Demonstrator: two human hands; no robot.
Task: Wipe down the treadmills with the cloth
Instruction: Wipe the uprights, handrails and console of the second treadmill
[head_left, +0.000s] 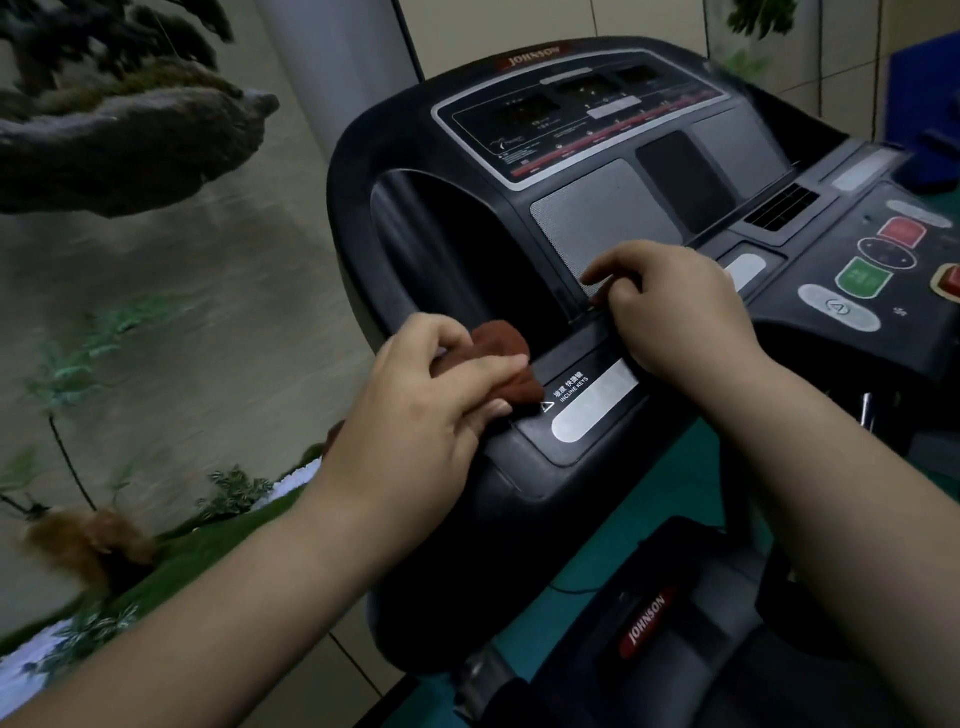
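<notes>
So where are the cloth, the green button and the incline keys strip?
cloth (506, 358): head view, bunched brown fold above the left hand.
green button (863, 277): head view, its face.
incline keys strip (592, 402): head view, silver middle.

Soft, napped brown cloth (506, 358); treadmill (467, 519) console of smooth black plastic; fine grey mesh panel (597, 228).

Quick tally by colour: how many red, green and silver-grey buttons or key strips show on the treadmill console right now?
Red: 2, the square button and the one cut off at the right edge.
Green: 1, the button.
Silver-grey: 3, the incline key strip, the oval key and the small strip beside the right hand.
Total: 6.
</notes>
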